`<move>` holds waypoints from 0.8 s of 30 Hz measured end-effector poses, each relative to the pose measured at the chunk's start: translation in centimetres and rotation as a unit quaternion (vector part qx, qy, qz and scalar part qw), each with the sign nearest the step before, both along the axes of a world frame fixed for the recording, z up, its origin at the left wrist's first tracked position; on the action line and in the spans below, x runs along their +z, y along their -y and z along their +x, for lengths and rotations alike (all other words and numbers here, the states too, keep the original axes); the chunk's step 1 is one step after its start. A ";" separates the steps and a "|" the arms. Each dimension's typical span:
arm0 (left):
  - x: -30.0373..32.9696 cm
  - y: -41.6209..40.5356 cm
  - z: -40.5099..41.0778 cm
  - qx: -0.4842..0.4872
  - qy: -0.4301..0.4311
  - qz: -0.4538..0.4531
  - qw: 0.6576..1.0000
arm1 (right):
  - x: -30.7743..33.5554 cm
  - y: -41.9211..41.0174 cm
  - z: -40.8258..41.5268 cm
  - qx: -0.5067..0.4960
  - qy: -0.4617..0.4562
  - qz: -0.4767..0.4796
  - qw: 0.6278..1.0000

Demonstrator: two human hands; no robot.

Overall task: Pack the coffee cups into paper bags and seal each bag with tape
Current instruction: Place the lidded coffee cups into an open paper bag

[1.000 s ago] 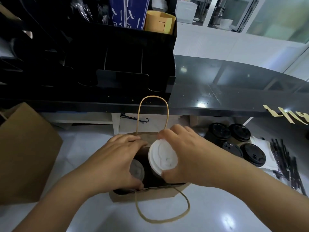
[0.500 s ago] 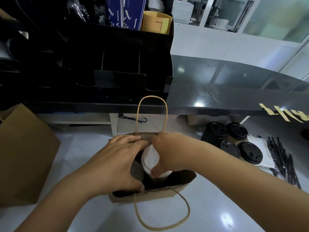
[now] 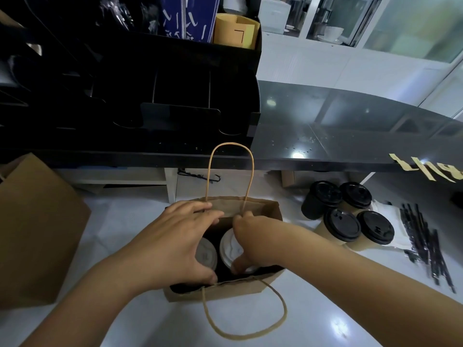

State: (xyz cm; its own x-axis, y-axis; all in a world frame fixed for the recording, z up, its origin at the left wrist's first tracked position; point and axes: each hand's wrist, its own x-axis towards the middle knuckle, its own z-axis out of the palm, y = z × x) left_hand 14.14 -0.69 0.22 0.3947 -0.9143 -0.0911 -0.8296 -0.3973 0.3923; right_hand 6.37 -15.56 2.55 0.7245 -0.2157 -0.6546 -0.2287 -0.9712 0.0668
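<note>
A brown paper bag (image 3: 269, 210) with twine handles stands open on the white counter in front of me. Inside it sit two cups with white lids: one (image 3: 206, 254) at the left, partly under my left hand, and one (image 3: 230, 247) at the right. My right hand (image 3: 250, 242) reaches down into the bag and grips the right cup by its lid rim, thumb at the near side. My left hand (image 3: 175, 242) spans the bag's mouth, its fingers on the far edge and its thumb at the near edge, holding it apart.
Several black-lidded coffee cups (image 3: 342, 225) stand in a group to the right, with black straws (image 3: 426, 244) beyond them. A second brown paper bag (image 3: 32, 226) stands at the left. A dark raised counter (image 3: 325, 136) and black organiser (image 3: 175, 96) run behind.
My right hand has lowered the white-lidded cup from above the bag's mouth down into the bag beside the first cup. My left hand stays on the bag's mouth.
</note>
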 end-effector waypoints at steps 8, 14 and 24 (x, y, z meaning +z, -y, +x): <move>-0.1 -0.1 0.0 -0.002 -0.002 -0.006 1.000 | -1.0 -0.4 -0.3 0.013 -0.025 -0.006 1.000; -0.2 -0.1 0.1 -0.004 -0.003 -0.007 1.000 | -1.9 -0.4 -0.2 0.009 -0.018 -0.020 1.000; -0.2 -0.1 0.1 0.000 0.001 -0.013 1.000 | -2.4 -0.3 0.2 0.040 0.032 -0.038 0.998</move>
State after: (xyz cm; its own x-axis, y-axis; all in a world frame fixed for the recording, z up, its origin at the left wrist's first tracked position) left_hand 14.20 -0.59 0.02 0.3952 -0.9162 -0.0659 -0.8305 -0.3870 0.4005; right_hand 6.54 -15.27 0.14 0.7808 -0.2028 -0.5910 -0.1574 -0.9792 0.1281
